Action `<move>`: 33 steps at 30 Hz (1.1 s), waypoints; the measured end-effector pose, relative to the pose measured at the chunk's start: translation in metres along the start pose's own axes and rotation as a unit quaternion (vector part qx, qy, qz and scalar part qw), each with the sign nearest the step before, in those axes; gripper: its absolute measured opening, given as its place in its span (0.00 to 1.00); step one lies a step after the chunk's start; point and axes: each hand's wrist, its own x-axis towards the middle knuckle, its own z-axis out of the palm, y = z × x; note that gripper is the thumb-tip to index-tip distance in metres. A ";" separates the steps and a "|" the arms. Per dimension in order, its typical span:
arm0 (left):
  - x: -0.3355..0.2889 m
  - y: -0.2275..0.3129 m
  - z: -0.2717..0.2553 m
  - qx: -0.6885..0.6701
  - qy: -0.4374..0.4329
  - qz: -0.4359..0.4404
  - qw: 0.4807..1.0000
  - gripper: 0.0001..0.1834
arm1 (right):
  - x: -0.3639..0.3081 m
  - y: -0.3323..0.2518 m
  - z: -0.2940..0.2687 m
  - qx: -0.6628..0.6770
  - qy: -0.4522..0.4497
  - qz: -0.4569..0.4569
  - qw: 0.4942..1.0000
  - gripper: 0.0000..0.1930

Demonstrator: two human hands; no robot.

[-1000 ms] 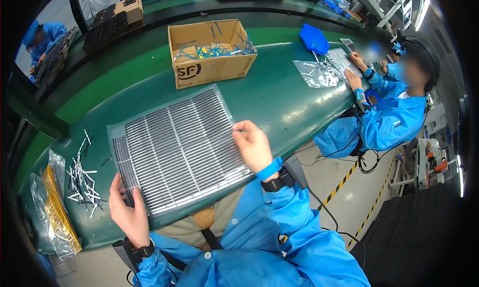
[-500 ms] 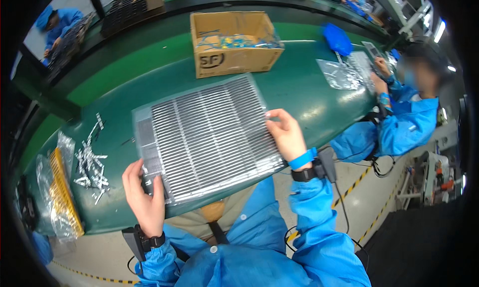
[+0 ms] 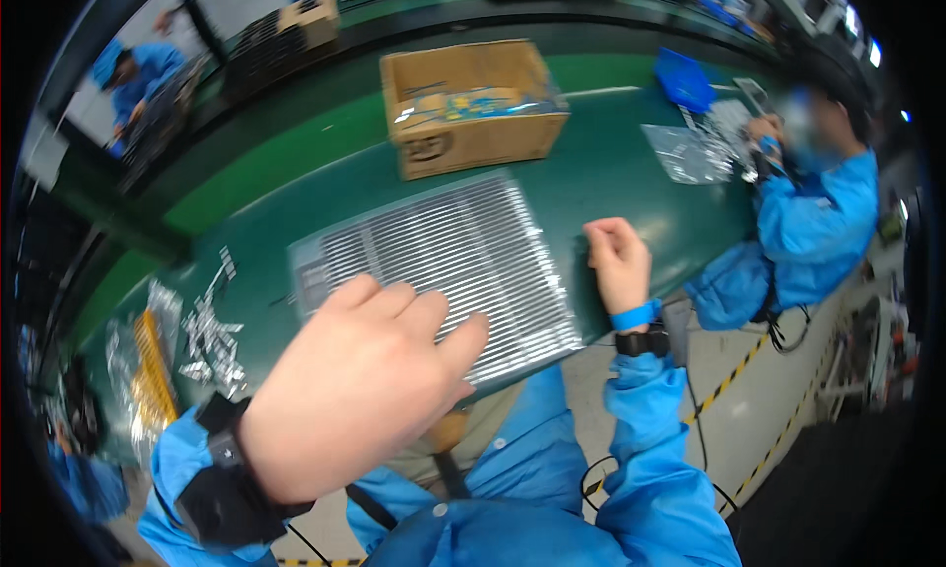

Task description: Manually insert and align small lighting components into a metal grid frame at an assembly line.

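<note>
A flat clear sheet [image 3: 527, 276] printed with rows of dark and light stripes lies on the green table in front of me. My left hand [image 3: 370, 370] is raised close to the camera above its near left part, covering that corner. Its fingers are loosely bent and apart, and nothing shows in them. Off the sheet's right edge, my right hand [image 3: 621, 262] has thumb and fingertips pressed together; whatever they may hold is too small to make out.
An open cardboard box [image 3: 483, 148] with blue and yellow bits stands beyond the sheet. Silvery strips [image 3: 215, 338] and a bagged yellow piece [image 3: 153, 365] lie at left. A co-worker [image 3: 818, 207] sits at right beside clear bags [image 3: 685, 153] and a blue item [image 3: 685, 79].
My left hand has left the sheet's left edge and come up and right, over the sheet. My right hand has let go of the right edge and moved away to the right.
</note>
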 end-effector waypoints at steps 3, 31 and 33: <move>0.053 -0.003 0.045 -0.021 0.054 0.046 0.997 0.16 | 0.002 0.005 -0.002 0.055 -0.009 0.014 0.998 0.05; 0.301 -0.016 0.205 -0.161 0.087 0.072 0.980 0.12 | 0.068 0.023 -0.103 0.277 0.065 0.094 0.954 0.06; 0.301 -0.013 0.202 -0.161 0.090 0.068 0.981 0.12 | 0.066 0.020 -0.106 0.291 0.065 0.096 0.950 0.06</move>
